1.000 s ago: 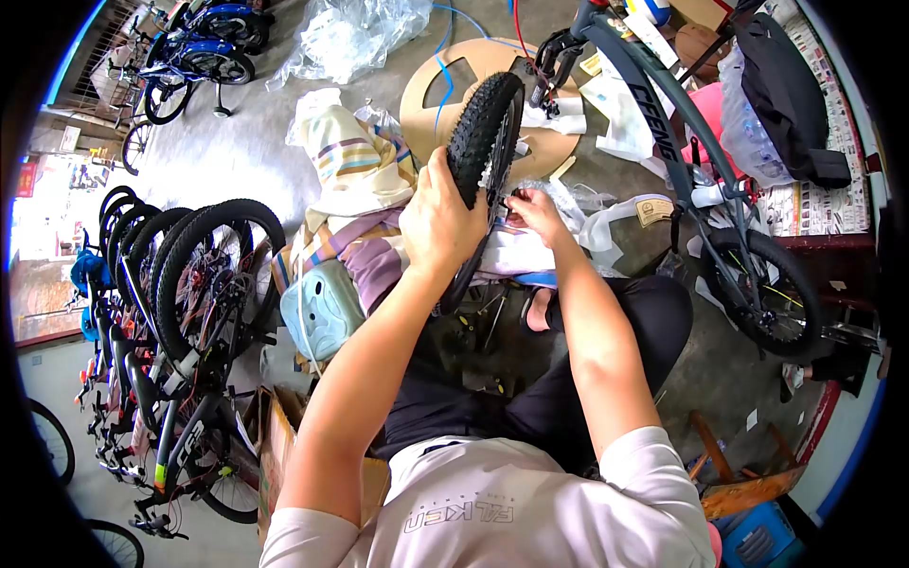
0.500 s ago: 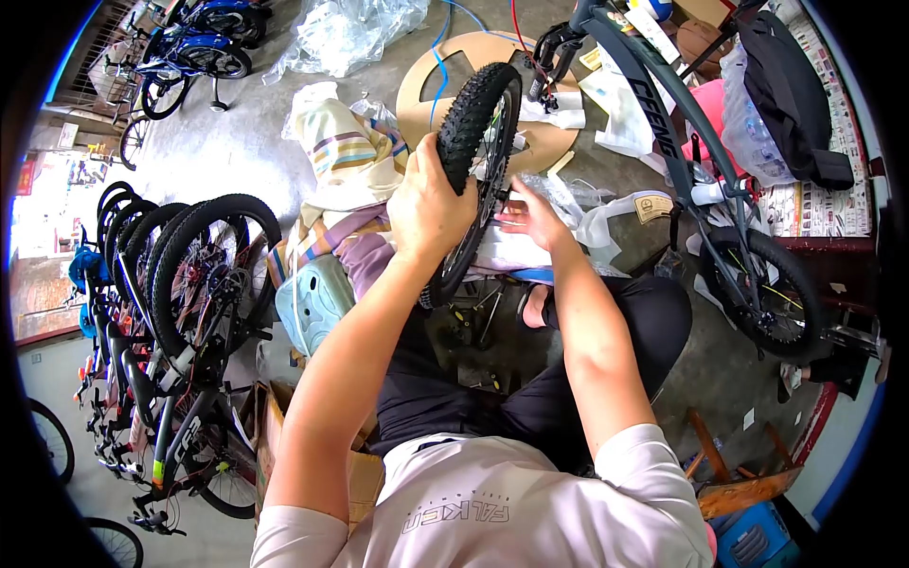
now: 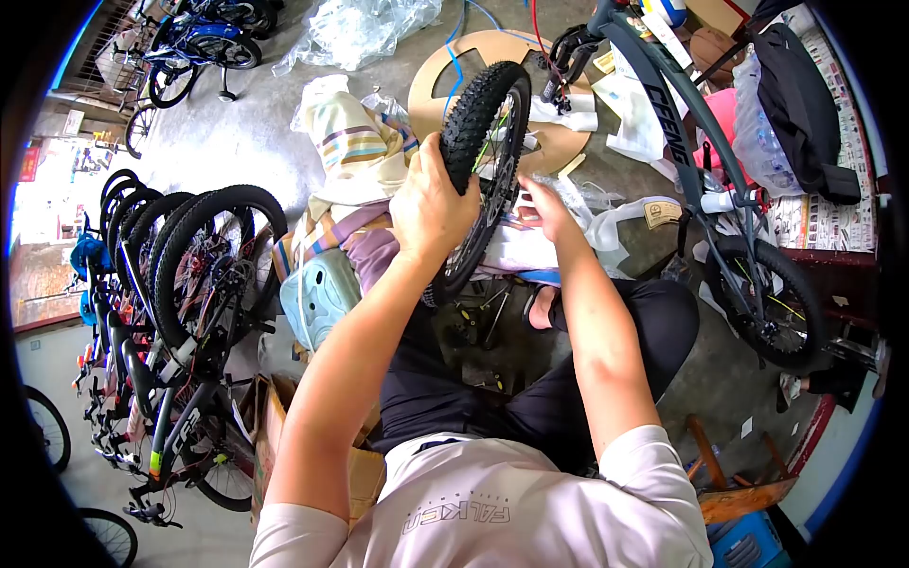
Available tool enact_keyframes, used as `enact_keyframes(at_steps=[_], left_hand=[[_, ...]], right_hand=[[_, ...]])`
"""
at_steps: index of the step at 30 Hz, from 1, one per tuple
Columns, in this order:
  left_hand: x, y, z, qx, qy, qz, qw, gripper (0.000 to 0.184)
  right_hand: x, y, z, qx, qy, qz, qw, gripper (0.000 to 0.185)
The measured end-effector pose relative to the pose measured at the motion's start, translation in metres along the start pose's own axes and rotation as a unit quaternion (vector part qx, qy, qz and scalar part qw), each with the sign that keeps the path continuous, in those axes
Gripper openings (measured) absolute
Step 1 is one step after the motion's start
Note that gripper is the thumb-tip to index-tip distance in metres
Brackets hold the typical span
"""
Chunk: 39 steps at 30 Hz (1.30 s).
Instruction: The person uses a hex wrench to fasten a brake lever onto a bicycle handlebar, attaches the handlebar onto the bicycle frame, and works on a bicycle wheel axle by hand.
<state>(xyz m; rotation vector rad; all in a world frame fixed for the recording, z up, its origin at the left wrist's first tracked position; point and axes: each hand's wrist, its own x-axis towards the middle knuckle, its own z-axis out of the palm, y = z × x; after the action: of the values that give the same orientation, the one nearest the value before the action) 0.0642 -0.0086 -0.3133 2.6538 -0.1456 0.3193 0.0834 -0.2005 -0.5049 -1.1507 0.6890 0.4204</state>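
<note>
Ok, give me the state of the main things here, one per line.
Held wheel: tilted, tyre fitted
Left hand: gripping the tyre
Right hand: partly open, beside the wheel
Grey bicycle: one wheel fitted, fork bare
Parked bicycles: standing in a row
Striped cloth: rumpled
Plastic sheet: crumpled
Cardboard disc: lying flat

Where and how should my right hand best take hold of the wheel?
Probably by the upper tyre, coming from the right. The wheel stands tilted, nearly edge-on, so that rim is narrow enough to wrap, and its knobbly tread should help. The left hand holds the left side; the right hand is open on the other.
</note>
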Motion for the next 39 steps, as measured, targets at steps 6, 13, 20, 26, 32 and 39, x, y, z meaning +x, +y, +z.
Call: enact_keyframes(at_steps=[6, 13, 20, 26, 32, 39], left_hand=[[-0.002, 0.004, 0.002, -0.011, 0.001, 0.001, 1.0, 0.067], [-0.001, 0.012, 0.001, -0.021, -0.009, -0.023, 0.999, 0.068], [-0.001, 0.009, 0.005, -0.012, 0.0, -0.008, 1.0, 0.067], [-0.002, 0.009, 0.004, -0.01, -0.004, -0.007, 1.0, 0.068], [-0.002, 0.012, 0.006, -0.008, 0.003, -0.003, 1.0, 0.068], [-0.005, 0.009, 0.004, -0.006, 0.009, 0.009, 1.0, 0.068]], right_hand=[[0.009, -0.001, 0.003, 0.154, -0.073, -0.171, 0.97, 0.028], [0.002, 0.004, -0.004, -0.003, -0.018, 0.073, 0.997, 0.054], [0.003, 0.01, 0.008, -0.051, -0.052, -0.232, 0.97, 0.028], [0.01, 0.006, -0.002, 0.047, 0.064, -0.076, 0.994, 0.039], [0.015, 0.029, 0.001, -0.076, -0.017, -0.181, 0.98, 0.035], [0.005, 0.015, -0.004, 0.171, -0.004, -0.186, 0.968, 0.029]])
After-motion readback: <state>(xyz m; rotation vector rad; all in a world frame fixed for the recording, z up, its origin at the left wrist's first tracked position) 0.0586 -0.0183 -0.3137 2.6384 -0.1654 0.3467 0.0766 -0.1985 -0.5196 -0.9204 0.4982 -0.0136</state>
